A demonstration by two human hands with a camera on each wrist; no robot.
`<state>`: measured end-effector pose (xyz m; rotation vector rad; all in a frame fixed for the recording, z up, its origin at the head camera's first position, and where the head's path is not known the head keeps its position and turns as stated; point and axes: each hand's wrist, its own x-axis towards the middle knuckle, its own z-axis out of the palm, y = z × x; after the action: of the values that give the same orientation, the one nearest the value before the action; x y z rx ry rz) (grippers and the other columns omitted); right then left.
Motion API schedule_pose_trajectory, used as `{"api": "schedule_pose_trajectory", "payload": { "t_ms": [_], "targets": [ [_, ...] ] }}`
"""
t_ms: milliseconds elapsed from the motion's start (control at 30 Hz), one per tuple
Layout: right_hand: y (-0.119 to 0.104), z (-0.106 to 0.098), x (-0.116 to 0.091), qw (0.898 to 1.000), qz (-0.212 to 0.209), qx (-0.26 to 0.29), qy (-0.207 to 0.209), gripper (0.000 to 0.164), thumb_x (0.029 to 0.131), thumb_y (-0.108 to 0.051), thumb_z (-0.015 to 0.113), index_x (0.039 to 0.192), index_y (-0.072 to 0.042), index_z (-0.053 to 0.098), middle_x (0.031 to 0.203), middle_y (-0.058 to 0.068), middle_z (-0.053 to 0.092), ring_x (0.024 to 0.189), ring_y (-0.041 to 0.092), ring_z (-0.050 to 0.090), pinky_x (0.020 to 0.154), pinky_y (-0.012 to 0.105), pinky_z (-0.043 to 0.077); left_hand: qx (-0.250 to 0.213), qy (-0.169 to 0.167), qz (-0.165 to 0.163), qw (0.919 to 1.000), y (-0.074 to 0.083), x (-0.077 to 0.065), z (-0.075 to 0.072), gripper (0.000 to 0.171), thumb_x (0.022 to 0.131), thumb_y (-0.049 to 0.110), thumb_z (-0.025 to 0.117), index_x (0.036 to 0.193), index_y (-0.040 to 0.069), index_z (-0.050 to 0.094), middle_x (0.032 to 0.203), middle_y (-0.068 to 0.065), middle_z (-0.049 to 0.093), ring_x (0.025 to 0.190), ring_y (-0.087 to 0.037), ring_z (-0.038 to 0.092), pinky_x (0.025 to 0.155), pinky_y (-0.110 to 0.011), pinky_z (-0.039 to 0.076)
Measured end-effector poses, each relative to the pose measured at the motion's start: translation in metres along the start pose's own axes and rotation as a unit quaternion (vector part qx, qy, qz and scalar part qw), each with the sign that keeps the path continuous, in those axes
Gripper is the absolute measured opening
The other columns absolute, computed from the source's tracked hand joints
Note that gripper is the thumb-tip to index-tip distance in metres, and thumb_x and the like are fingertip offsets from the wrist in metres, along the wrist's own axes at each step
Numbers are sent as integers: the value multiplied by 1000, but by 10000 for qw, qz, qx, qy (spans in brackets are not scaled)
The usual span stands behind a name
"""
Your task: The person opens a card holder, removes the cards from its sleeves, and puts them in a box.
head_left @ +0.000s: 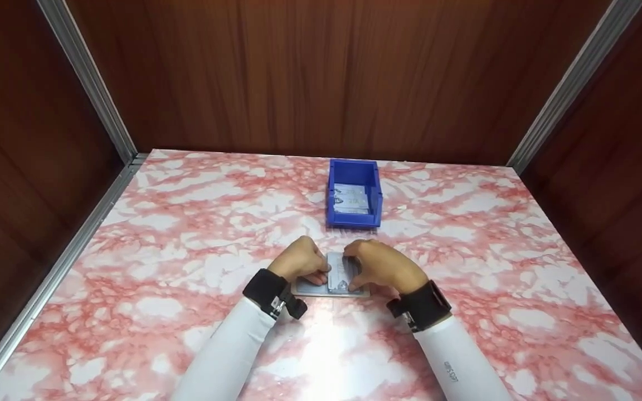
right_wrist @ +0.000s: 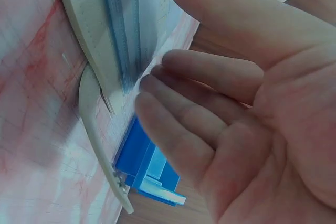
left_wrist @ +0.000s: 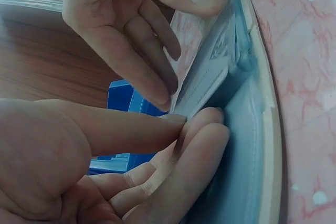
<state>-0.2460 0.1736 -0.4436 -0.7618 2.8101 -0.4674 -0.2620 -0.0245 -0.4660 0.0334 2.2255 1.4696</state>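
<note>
A cream-covered card holder (head_left: 301, 293) with clear bluish plastic sleeves lies open on the table. A pale printed card (head_left: 339, 273) lies over its sleeves; in the left wrist view the card (left_wrist: 202, 85) is tilted up from the page beneath. My left hand (head_left: 302, 262) pinches the card's left edge between thumb and fingers. My right hand (head_left: 386, 264) arches over the card's right side, its thumb touching near the close end. In the right wrist view, the right hand's fingers (right_wrist: 184, 119) are loosely extended. Whether the card sits inside a sleeve I cannot tell.
Beyond the hands stands a blue bin (head_left: 353, 221) with several pale printed cards (head_left: 350, 201) inside. The holder's cream strap (right_wrist: 97, 124) with a metal snap sticks out on its right side. Wood-grained panels (head_left: 321, 78) enclose the red-and-white marbled table (head_left: 187, 334).
</note>
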Motion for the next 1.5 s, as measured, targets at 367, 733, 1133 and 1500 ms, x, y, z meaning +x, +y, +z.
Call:
{"api": "schedule_pose_trajectory", "payload": {
  "t_ms": [367,733,1133,1500],
  "targets": [
    [-4,4,1,9999,-63,50,-65,66,68,-16,92,128,-5,68,134,12,67,122,29,64,108,43,52,-86,-75,8,9999,-2,-1,-3,5,84,-4,70,88,-5,67,64,-9,70,54,-14,69,57,-27,62],
    [0,4,1,10000,20,-21,-5,68,65,-18,94,127,-4,68,132,10,68,119,27,64,107,42,52,-265,-162,-126,9994,-2,3,-5,6,86,-6,68,92,-8,70,66,-8,69,55,-13,68,56,-24,61],
    [2,2,1,9999,-102,-78,-24,73,67,-23,94,130,-3,65,132,10,67,117,25,64,105,42,52,-240,-412,-131,9988,-2,2,-7,6,87,-7,64,91,-6,69,67,-9,69,55,-13,69,55,-24,61],
    [4,3,2,9998,-44,-128,-146,70,67,-21,93,129,-4,67,137,11,65,127,29,61,111,44,49,-249,-475,-149,9985,-4,4,-7,4,87,-6,66,91,-5,68,71,-10,69,55,-14,70,54,-23,60]
  ]
}}
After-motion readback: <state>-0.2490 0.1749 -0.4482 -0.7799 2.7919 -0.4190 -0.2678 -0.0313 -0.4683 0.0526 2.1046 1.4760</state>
